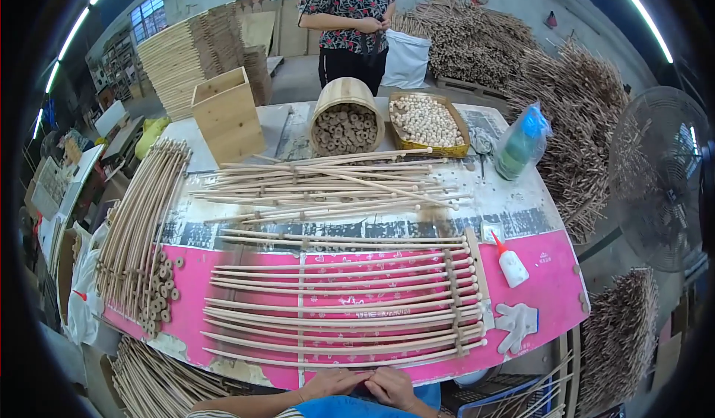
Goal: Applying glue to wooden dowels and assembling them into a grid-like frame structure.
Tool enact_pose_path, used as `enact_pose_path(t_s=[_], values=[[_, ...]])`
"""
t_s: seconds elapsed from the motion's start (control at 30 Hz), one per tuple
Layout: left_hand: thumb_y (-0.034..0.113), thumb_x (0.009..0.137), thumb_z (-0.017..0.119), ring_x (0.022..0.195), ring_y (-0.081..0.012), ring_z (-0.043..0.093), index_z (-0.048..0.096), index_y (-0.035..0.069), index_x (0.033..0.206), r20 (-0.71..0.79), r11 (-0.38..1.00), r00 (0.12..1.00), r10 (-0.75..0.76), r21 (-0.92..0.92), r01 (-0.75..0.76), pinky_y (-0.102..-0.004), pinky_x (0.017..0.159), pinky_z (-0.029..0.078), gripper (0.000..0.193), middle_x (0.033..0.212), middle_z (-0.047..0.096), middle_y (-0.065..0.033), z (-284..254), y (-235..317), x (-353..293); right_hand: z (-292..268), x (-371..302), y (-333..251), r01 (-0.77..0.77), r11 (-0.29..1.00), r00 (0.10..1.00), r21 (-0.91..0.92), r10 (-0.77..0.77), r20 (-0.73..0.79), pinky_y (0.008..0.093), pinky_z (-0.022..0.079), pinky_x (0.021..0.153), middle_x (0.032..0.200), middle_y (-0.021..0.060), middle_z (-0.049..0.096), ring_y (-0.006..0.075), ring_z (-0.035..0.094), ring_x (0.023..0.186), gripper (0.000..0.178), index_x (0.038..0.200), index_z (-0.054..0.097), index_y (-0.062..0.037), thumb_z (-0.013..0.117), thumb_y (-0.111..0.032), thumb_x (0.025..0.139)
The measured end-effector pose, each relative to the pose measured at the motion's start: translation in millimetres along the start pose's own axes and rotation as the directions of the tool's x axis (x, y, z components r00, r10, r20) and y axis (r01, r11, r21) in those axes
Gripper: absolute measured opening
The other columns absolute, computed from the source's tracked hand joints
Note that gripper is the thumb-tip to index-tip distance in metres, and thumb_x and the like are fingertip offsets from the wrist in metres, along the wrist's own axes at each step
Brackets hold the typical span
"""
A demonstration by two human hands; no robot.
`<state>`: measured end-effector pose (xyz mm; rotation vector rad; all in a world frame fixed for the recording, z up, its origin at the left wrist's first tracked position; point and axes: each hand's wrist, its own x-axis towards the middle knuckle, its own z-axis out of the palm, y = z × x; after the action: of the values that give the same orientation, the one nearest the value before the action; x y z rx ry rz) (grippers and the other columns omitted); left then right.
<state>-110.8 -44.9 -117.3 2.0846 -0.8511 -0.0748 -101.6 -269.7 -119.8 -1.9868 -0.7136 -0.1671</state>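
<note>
Because the wooden sticks (342, 323) lie seemingly loose side by side on the pink cover (553, 287), a careless reach across might roll them out of line. They sit just beyond my left hand (335, 382), fairly straight-fingered, and my right hand (392, 388), curled against it; whether I pinch anything, I cannot tell.
</note>
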Motion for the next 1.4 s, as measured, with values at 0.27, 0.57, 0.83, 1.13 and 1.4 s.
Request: enact_pose_path(t_s=[0.27, 0.57, 0.83, 1.13, 1.4], values=[[0.009, 0.086, 0.067, 0.072, -0.0244, 0.065, 0.051, 0.011, 0.153, 0.033, 0.998, 0.998, 0.05, -0.046, -0.048, -0.0396, 0.067, 0.053, 0.069, 0.077, 0.061, -0.0054, -5, 2, 16, -1, -1, 2, 0.013, 0.995, 0.999, -0.099, -0.016, -0.028, 0.0393, 0.049, 0.054, 0.071, 0.0083, 0.057, 0.0277, 0.061, 0.061, 0.026, 0.074, 0.059, -0.0074, 0.078, -0.018, 0.086], [0.006, 0.078, 0.069, 0.061, -0.0225, 0.058, 0.066, 0.027, 0.137, 0.125, 0.834, 0.992, 0.028, 0.544, -0.092, -0.0428, 0.05, 0.045, 0.062, 0.074, 0.056, -0.0023, -75, -21, 57, -5, 16, 8, 0.007, 0.995, 1.0, -0.104, -0.008, -0.01, 0.0388, 0.053, 0.064, 0.079, 0.0084, 0.059, 0.0266, 0.064, 0.073, 0.019, 0.083, 0.063, -0.0089, 0.072, -0.023, 0.092], [0.004, 0.091, 0.067, 0.104, -0.0333, 0.063, 0.07, 0.007, 0.118, -0.188, 0.855, 0.982, -0.028, 0.505, 0.121, -0.0455, 0.093, 0.048, 0.027, 0.112, 0.066, -0.0127, -139, -104, 181, -7, 7, 0, -0.084, 0.993, 0.996, -0.08, 0.084, 0.004, 0.0375, 0.054, 0.064, 0.08, 0.0073, 0.058, 0.0254, 0.064, 0.074, 0.02, 0.083, 0.061, -0.0082, 0.071, -0.023, 0.094], [0.004, 0.087, 0.068, 0.103, -0.0306, 0.061, 0.068, 0.009, 0.117, -0.025, 0.773, 1.0, 0.01, 0.634, 0.008, -0.0439, 0.087, 0.045, 0.03, 0.11, 0.064, -0.0083, -139, -147, 227, -10, 10, 4, -0.069, 0.996, 0.998, -0.049, 0.069, -0.015, 0.0359, 0.055, 0.064, 0.08, 0.0064, 0.056, 0.0231, 0.064, 0.073, 0.019, 0.084, 0.06, -0.0081, 0.071, -0.021, 0.093], [0.002, 0.085, 0.068, 0.098, -0.0306, 0.061, 0.065, 0.009, 0.11, -0.049, 0.728, 0.999, -0.013, 0.685, 0.043, -0.0431, 0.085, 0.046, 0.026, 0.104, 0.064, -0.0088, -125, -147, 238, -15, 10, 6, -0.075, 0.996, 0.996, -0.05, 0.072, -0.058, 0.037, 0.055, 0.064, 0.079, 0.0068, 0.056, 0.0239, 0.063, 0.071, 0.019, 0.083, 0.06, -0.008, 0.071, -0.021, 0.093]])
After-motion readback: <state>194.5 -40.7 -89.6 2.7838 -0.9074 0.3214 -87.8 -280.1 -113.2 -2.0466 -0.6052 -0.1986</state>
